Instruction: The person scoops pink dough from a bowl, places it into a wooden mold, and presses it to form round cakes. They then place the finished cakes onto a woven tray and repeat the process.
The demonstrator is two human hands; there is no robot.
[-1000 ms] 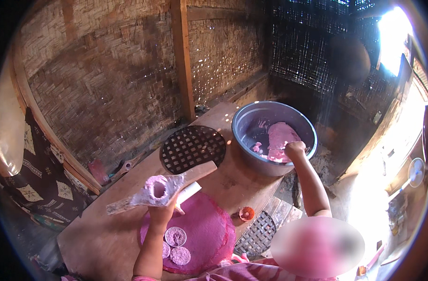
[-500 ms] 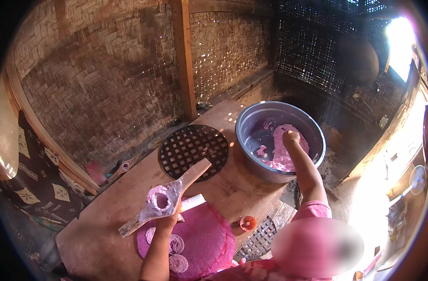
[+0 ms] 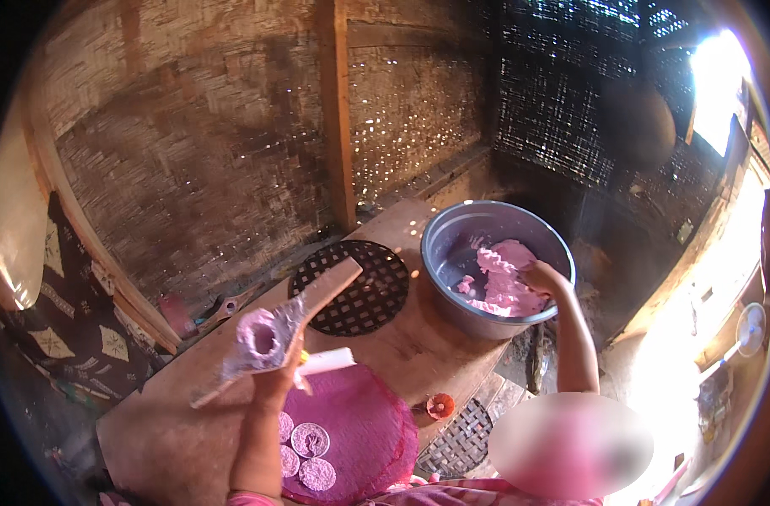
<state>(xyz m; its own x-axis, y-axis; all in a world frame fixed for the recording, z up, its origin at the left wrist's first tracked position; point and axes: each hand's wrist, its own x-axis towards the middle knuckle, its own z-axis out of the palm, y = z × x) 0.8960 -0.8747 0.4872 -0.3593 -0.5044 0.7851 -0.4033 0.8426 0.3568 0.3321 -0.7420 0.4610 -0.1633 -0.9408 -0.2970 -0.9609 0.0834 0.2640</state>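
Presently, the left hand is raised over the near part of the table, its fingers clamped on a wooden press, a plank-like piece lying diagonally across the hand. At the press's middle sits a hollow round opening thickly smeared with pink dough, its mouth turned upward. A white cylinder projects beside the same hand, toward the right; how it is attached cannot be determined. The right hand is inside a blue-grey basin, at the right side of a mass of pink dough, and touches it; whether its fingers are together or apart cannot be told, as the tips are hidden. The dough lies in an uneven heap toward the right of the basin, with a small separate lump to its left. The basin stands at the far right end of the table. To its left, a dark round woven mat lies flat. Nearer the person, a magenta round sheet carries four pale pink discs, grouped close together at its left side. Just beside the sheet's right edge is a small orange-red fluted object. A second woven mat lies below it, near the person.
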